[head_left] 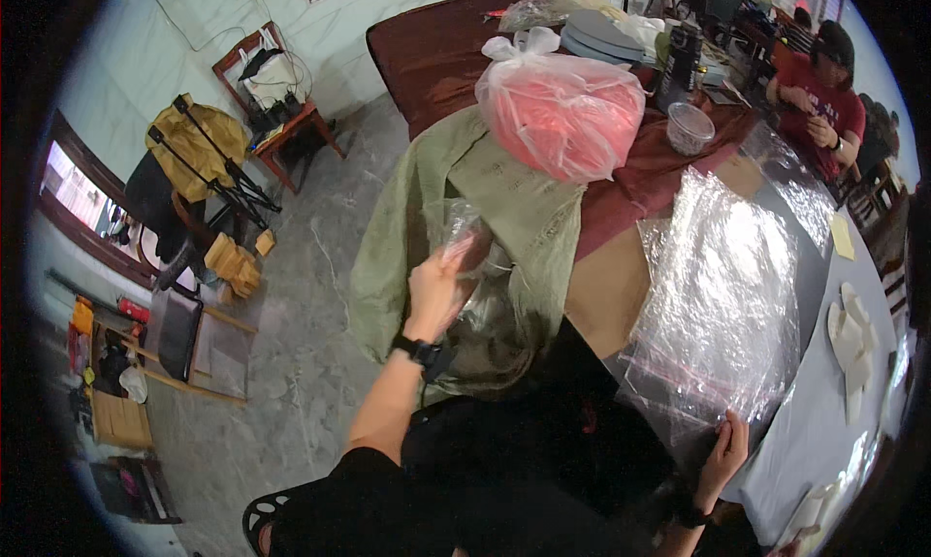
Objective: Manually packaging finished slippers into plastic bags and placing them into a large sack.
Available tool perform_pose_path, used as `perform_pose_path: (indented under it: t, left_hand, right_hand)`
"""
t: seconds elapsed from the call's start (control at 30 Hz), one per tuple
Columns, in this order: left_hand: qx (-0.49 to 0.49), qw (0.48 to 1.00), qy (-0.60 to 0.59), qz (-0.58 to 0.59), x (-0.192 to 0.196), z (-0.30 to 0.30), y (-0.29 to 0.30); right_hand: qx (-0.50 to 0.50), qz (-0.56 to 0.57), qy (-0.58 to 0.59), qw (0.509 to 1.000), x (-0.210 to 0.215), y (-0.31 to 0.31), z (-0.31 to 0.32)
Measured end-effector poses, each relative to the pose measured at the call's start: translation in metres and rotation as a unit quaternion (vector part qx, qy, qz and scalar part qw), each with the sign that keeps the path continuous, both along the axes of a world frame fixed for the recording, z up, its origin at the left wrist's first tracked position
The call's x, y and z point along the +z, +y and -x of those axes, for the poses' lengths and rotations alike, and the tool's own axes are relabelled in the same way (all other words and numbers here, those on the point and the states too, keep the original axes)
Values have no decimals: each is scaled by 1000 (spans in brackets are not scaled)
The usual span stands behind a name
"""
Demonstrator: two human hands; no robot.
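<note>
Left hand (436,290): fingers together, clamped on a small clear bag (454,223), held over the mouth of a green woven sack (524,203) draped off the table's left edge. Something reddish shows at that bag; too blurred to say if it's inside. Sack gapes toward the wearer, clear plastic (490,310) in it. Right hand (725,452): fingertips touching the near edge of a pile of clear flat bags (722,276); can't tell if they pinch. Pile lies on the table (790,450) by its near edge, overlapping brown cardboard (606,300); bags look flat and unfilled. Farther out, toward the table's far-left edge: knotted translucent bag (562,106), bulging with pink contents. Right of it, a clear round tub (690,128), contents unclear, and behind that a dark bottle (681,64), upright. Red-shirted person (824,111) beyond the far-right edge.
</note>
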State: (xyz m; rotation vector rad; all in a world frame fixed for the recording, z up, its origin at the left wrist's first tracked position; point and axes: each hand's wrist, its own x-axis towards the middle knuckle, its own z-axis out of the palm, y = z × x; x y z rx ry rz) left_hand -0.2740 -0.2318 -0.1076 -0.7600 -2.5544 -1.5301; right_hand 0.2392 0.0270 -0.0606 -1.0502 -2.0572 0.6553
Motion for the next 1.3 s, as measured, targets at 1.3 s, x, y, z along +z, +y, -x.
perform_pose_path:
  t: [1.3]
  left_hand:
    - [-209, 788, -10, 579, -372, 81, -187]
  right_hand:
    - [-61, -102, -278, 953, 7, 0, -13]
